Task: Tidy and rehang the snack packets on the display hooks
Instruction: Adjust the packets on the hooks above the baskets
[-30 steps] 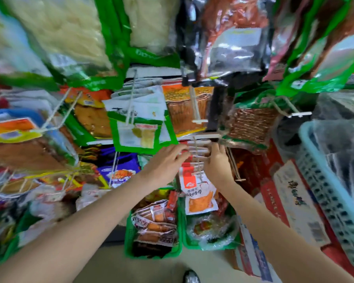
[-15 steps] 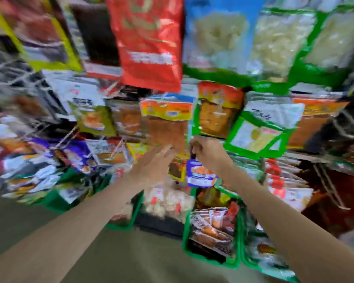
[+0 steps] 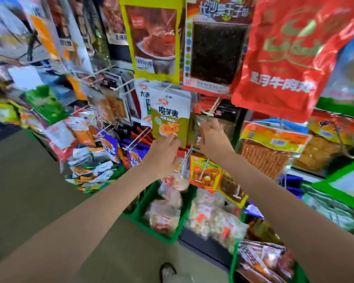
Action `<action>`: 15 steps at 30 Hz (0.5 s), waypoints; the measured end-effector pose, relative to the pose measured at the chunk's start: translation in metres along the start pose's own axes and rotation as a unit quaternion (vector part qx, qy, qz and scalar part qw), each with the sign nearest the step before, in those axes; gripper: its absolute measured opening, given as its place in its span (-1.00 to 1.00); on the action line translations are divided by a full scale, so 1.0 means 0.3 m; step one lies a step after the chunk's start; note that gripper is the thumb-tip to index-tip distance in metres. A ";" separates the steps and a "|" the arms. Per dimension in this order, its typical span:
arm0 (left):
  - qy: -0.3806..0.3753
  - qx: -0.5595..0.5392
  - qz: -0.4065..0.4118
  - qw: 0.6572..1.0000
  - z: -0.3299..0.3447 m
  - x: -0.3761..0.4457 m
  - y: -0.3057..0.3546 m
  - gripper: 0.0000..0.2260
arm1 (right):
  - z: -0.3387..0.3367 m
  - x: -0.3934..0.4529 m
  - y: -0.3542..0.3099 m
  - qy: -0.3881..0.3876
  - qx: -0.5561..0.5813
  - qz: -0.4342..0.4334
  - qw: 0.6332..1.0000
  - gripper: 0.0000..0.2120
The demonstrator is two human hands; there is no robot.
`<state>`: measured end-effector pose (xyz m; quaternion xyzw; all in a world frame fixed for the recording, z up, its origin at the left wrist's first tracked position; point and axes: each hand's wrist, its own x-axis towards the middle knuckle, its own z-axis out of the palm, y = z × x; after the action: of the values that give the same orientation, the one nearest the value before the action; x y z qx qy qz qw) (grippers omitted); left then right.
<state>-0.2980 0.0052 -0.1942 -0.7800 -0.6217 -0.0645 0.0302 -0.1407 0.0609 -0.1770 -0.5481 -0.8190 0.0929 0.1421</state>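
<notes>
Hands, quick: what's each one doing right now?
Left hand: open, fingertips touching the bottom edge of the olive packet, not gripping it.
Right hand: fingers curled at the packets behind; a grip cannot be told.

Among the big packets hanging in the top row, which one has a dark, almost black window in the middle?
The white-bordered packet, hanging between the yellow-green packet and the red bag. Only it shows a black rectangle, with coloured dots down its left edge.
</notes>
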 end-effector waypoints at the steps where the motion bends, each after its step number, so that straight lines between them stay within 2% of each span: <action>1: -0.001 0.002 0.010 1.000 0.003 0.026 -0.026 -0.59 | 0.017 0.031 0.000 -0.014 0.000 0.000 1.000 -0.60; 5: 0.005 0.002 0.034 0.999 0.002 0.112 -0.162 -0.58 | 0.095 0.149 -0.043 -0.034 0.009 0.037 0.999 -0.51; 9: 0.003 -0.007 0.039 0.999 0.004 0.154 -0.328 -0.56 | 0.148 0.275 -0.157 -0.075 -0.047 -0.009 0.996 -0.39; 13: -0.036 0.002 0.034 0.999 -0.009 0.167 -0.461 -0.55 | 0.117 0.410 -0.237 -0.037 -0.003 0.060 0.998 -0.38; 15: -0.025 -0.003 0.035 0.999 -0.018 0.176 -0.529 -0.57 | 0.115 0.460 -0.272 -0.054 -0.003 0.074 0.996 -0.47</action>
<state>-0.4415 0.0912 -0.1868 -0.8026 -0.5945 -0.0459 0.0144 -0.2729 0.1575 -0.1662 -0.6019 -0.7828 0.1303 0.0893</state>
